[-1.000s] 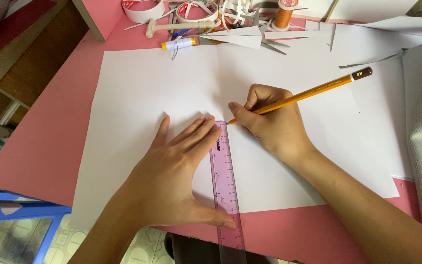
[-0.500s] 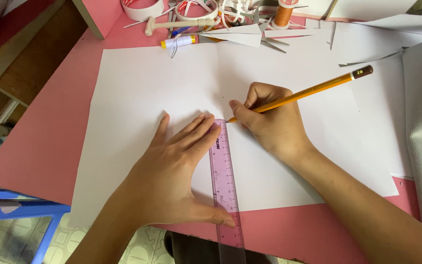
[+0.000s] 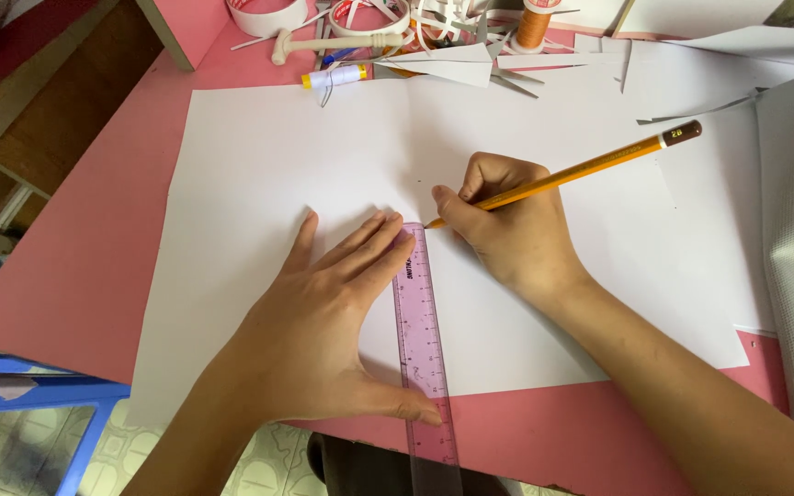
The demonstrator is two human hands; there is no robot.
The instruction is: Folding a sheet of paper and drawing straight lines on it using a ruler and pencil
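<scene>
- Pink worktop point(image 3: 94, 239) carries a large white paper sheet point(image 3: 259, 165), lying flat and square to the person.
- Left hand point(image 3: 323, 331) is spread palm-down, fingers point(image 3: 360, 243) open and flat, gripping nothing; it presses on the sheet and on a translucent pink ruler point(image 3: 423, 349).
- Ruler lies lengthwise down the sheet's middle, its near end past the worktop edge; thumb touches its left edge.
- Right hand point(image 3: 507, 230) is closed around a yellow pencil point(image 3: 581, 170), fingers pinched near the tip.
- Pencil tip meets the paper just beside the ruler's far end; dark cap end slants up to the right.
- Far edge: tape rolls point(image 3: 268, 14), orange thread spool point(image 3: 533, 26), paper scraps point(image 3: 443, 64), a small white tube point(image 3: 334, 77).
</scene>
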